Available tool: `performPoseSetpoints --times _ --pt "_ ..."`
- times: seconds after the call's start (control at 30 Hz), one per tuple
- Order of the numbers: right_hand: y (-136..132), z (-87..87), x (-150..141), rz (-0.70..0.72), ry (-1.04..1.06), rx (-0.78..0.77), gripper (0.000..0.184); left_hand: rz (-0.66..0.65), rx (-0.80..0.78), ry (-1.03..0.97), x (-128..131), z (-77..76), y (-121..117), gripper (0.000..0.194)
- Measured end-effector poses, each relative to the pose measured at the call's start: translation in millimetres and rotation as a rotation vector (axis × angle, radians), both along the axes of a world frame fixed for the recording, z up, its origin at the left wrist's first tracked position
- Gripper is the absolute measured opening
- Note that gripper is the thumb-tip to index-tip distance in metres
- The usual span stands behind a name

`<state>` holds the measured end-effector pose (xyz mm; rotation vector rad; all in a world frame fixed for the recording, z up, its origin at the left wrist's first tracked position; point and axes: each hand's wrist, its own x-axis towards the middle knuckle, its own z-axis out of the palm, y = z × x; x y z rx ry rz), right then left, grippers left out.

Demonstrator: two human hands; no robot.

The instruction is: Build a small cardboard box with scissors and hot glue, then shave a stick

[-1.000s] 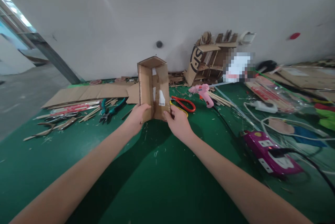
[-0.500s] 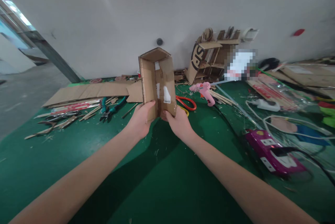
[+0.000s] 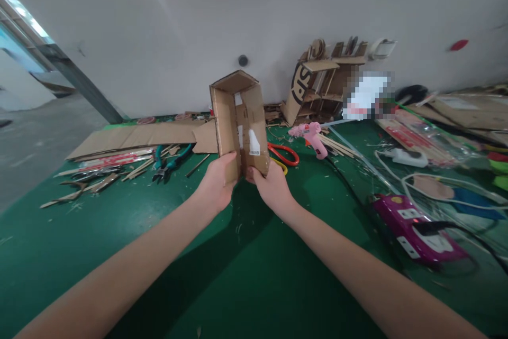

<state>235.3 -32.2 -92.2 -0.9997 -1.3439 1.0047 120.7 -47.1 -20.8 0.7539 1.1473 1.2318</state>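
Between my hands is an open cardboard box point(image 3: 227, 122), held up above the green table with its hollow side toward me. My left hand point(image 3: 216, 183) grips the lower left wall, thumb on the inner face. At the lower right wall my right hand point(image 3: 273, 185) is closed the same way; most fingers of both hands are hidden behind the cardboard. White label scraps show inside the box. Just behind my right hand lie red-handled scissors point(image 3: 289, 155), partly covered, and something yellow and looped point(image 3: 281, 164).
A pink glue gun point(image 3: 311, 138) rests to the right, its cord running to a purple power strip point(image 3: 416, 230). Teal-handled pliers point(image 3: 166, 164), sticks point(image 3: 138, 171) and flat cardboard point(image 3: 135, 138) lie left. A cardboard shelf point(image 3: 298, 93) stands against the wall.
The view has shifted very slightly. The box stays in both hands, almost unmoved, with the same grip.
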Motion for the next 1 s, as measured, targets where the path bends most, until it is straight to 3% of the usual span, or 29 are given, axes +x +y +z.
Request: performPoseSetpoints --times 0.17,0.33,0.4,0.53,0.63,1.0 --pt "1 2.4 1 0.019 -0.029 0.027 0.025 0.007 -0.024 -0.041 -2 -2.4 6 0.025" --pt "-8 19.2 3 0.166 0.066 0.018 0.035 0.002 0.009 -0.123 -20 -0.6 22 0.022" --pt "-14 24.2 3 0.196 -0.004 0.103 0.038 -0.061 0.039 -0.222 -30 -1.0 27 0.023" --pt "-23 26.9 3 0.115 -0.277 0.399 0.033 -0.233 0.060 -0.353 -44 -5.4 30 0.032" --pt "-27 26.1 0 0.052 -0.320 0.543 0.023 -0.292 0.063 -0.438 -47 -9.9 29 0.039" --pt "-39 31.2 -7 0.029 -0.212 0.594 0.011 -0.314 0.039 -0.460 -47 -19.7 24 0.042"
